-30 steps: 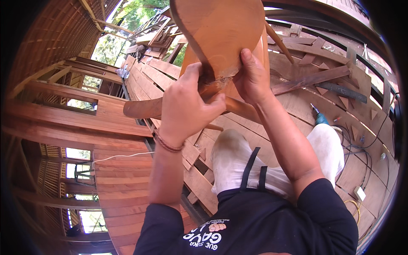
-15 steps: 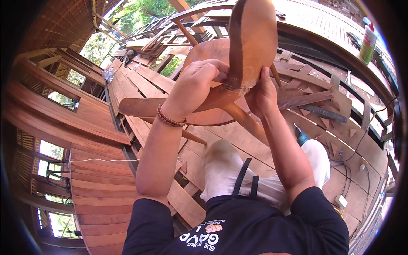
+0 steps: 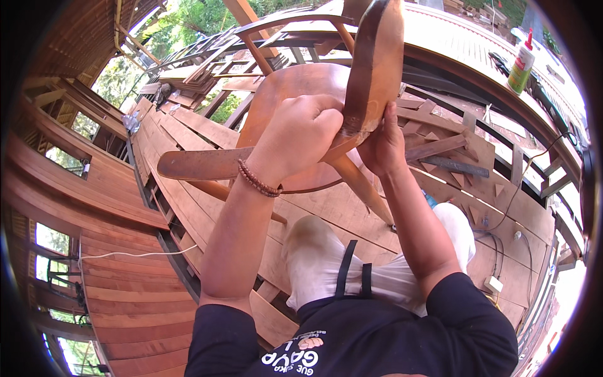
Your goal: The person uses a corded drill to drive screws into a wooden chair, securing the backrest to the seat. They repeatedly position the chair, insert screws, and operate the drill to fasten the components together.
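Observation:
A brown wooden chair (image 3: 270,94) stands in front of me, tilted in view, with its round seat and splayed legs showing. Its broad curved rail (image 3: 380,63) rises toward the top of the picture, and a rough, cracked-looking joint sits at its lower end. My left hand (image 3: 308,129), a beaded bracelet at its wrist, is closed against the near side of that joint; what its curled fingers hold is hidden. On the other side, my right hand (image 3: 384,143) grips the rail's lower end, thumb up along its edge and fingers partly behind it.
A glue bottle with a red tip (image 3: 521,66) stands on a ledge at the right. Wood offcuts (image 3: 440,141) and a dark bar (image 3: 455,165) lie on the plank floor, with a white cable box (image 3: 494,284) at lower right. Slatted gaps run beside the planks at left.
The view has shifted, so the surroundings sit farther left. My left fist has turned, its fingers curled more tightly at the joint. My right hand keeps its hold.

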Motion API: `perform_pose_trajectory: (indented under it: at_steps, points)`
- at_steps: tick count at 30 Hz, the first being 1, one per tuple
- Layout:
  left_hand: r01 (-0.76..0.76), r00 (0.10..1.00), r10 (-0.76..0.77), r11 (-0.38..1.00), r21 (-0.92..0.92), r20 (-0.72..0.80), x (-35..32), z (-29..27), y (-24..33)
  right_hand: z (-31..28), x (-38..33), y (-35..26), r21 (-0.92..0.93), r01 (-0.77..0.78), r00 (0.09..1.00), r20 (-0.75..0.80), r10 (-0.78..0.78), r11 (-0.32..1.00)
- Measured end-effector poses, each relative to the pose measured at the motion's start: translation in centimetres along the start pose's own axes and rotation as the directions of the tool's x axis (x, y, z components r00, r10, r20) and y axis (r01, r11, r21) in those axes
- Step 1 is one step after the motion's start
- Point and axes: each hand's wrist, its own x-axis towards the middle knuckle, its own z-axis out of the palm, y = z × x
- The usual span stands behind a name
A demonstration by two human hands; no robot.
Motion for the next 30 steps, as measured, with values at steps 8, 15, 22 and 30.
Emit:
perform_pose_trajectory:
  at_steps: [8,15,22,30]
  points:
    - [-0.029,0.994,0.023,0.998,0.05,0.103,-0.1,-0.7,0.3,0.7,0.1,-0.2,-0.058,0.01,0.998,-0.062,-0.014,0.998]
    - [0.032,0.99,-0.062,0.973,0.227,0.125,0.1,-0.2,1.6,0.7,0.2,-0.4,-0.024,0.006,1.0,0.003,-0.006,1.0]
    - [0.056,0.994,-0.084,0.933,0.356,0.064,0.2,0.3,1.7,1.3,0.0,-0.6,-0.096,0.019,1.0,0.0,-0.019,0.995]
    - [0.086,0.996,-0.073,0.944,0.32,-0.052,-0.3,0.9,1.5,1.0,0.3,-0.1,-0.079,0.012,1.0,-0.014,-0.013,0.997]
